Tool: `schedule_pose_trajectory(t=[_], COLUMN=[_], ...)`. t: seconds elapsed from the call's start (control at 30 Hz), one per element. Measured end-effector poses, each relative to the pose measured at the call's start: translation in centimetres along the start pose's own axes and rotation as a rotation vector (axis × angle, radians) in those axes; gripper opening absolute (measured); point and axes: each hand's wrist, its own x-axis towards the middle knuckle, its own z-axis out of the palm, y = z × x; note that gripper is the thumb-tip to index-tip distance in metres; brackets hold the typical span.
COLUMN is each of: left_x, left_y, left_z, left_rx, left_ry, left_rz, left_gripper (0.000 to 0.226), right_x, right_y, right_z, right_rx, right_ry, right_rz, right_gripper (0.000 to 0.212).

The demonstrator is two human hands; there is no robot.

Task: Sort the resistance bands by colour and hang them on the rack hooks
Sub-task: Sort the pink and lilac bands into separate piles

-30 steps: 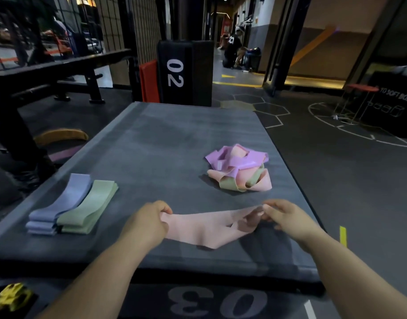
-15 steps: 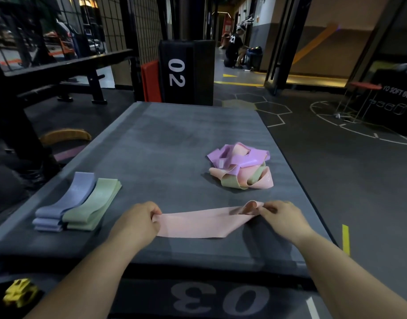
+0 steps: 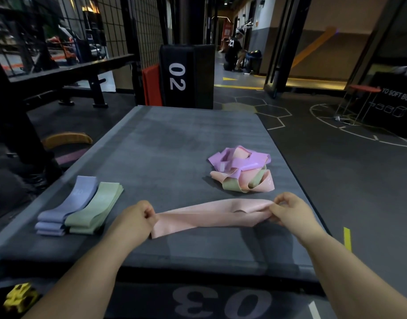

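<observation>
A pink resistance band stretches flat between my hands just above the grey mat. My left hand grips its left end in a fist. My right hand pinches its right end, where the band is bunched. A tangled pile of purple, pink and green bands lies behind my right hand. At the left of the mat sit a neat stack of lilac bands and, touching it, a stack of green bands. No rack hooks show.
The mat tops a black box marked 03. Another black box marked 02 stands behind it. A black bench frame and wire mesh fill the left. A person sits far back in the corridor. A yellow object lies at bottom left.
My hands have drawn apart and risen a little, pulling the pink band longer and straighter. Its right end is now bunched in my right hand. The piles have not moved.
</observation>
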Motion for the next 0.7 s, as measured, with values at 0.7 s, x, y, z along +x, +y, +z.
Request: schedule_pose_trajectory(t=[0.7], left_x=[0.5], left_y=[0.8], left_z=[1.0], left_rx=[-0.215], left_ry=[-0.071], left_rz=[0.026], left_gripper=[0.016], right_x=[-0.4], right_y=[-1.3], right_z=[-2.3], right_rx=[-0.102], right_ry=[-0.078], right_rz=[0.102], right_gripper=[0.020])
